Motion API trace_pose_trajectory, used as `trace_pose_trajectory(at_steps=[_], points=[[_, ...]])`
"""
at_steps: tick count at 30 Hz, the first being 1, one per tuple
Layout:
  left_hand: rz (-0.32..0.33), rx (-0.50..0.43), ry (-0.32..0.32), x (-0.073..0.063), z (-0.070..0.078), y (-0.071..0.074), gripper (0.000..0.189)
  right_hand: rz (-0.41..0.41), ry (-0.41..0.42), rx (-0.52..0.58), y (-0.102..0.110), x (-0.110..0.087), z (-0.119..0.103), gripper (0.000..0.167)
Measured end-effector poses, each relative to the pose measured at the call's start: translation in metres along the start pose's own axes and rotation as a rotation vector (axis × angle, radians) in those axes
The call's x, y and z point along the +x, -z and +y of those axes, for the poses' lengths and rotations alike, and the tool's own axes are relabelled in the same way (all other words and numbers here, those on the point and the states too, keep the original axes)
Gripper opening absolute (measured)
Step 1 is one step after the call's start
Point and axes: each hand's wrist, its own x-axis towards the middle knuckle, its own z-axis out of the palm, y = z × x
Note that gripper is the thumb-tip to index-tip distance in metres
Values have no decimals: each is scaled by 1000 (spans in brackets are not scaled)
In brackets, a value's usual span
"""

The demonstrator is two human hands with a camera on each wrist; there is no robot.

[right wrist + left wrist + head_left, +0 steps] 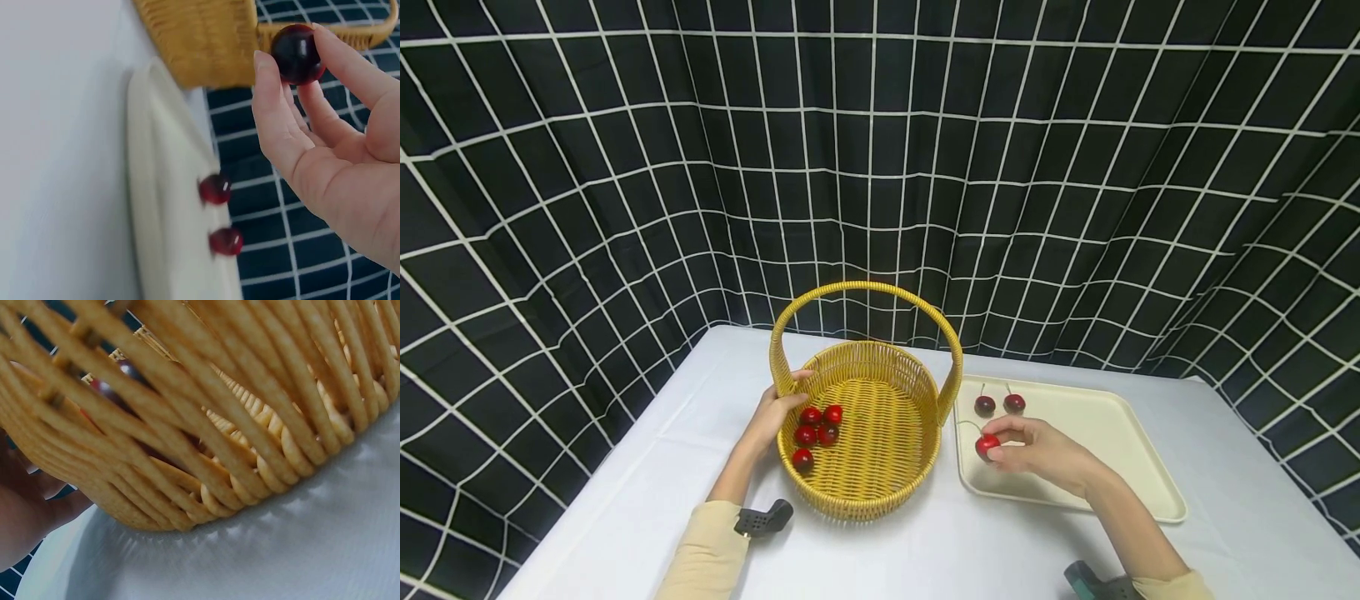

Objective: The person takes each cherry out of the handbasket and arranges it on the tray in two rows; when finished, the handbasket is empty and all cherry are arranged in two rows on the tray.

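Note:
My right hand (pixel 1045 454) pinches a red cherry (pixel 987 447) with a thin stem between thumb and fingertips, over the left part of the cream tray (pixel 1090 425). In the right wrist view that cherry looks dark and glossy at the fingertips. Two more dark cherries, one of them a stemmed cherry (pixel 1014 403), lie near the tray's back left corner. My left hand (pixel 769 417) grips the left rim of the yellow woven basket (pixel 880 500), at the foot of its handle. Several cherries (pixel 807 435) sit inside the basket on its left side.
The basket's tall arched handle (pixel 867 286) rises over its opening. Basket and tray stand side by side on a white tablecloth (pixel 917 558). A black curtain with a white grid (pixel 865 150) hangs behind and at both sides.

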Motion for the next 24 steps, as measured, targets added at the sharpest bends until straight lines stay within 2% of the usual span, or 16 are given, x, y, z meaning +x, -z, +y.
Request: trace_pose_trajectory(at_steps=[6, 11, 17, 19, 22, 24], points=[[8, 4, 5, 0, 0, 0, 45, 26, -49, 99, 22, -5, 18, 50], [11, 4, 13, 0, 0, 0, 45, 54, -37, 160, 43, -7, 31, 48], [-5, -13, 20, -1, 2, 1, 45, 149, -42, 184, 62, -5, 44, 50], [-13, -15, 34, -4, 9, 0, 45, 186, -50, 225, 67, -4, 48, 44], [-18, -16, 30, -3, 9, 0, 45, 228, -53, 299, 73, -1, 51, 37], [-10, -9, 23, -3, 7, -1, 45, 260, -64, 336, 75, 2, 53, 26]])
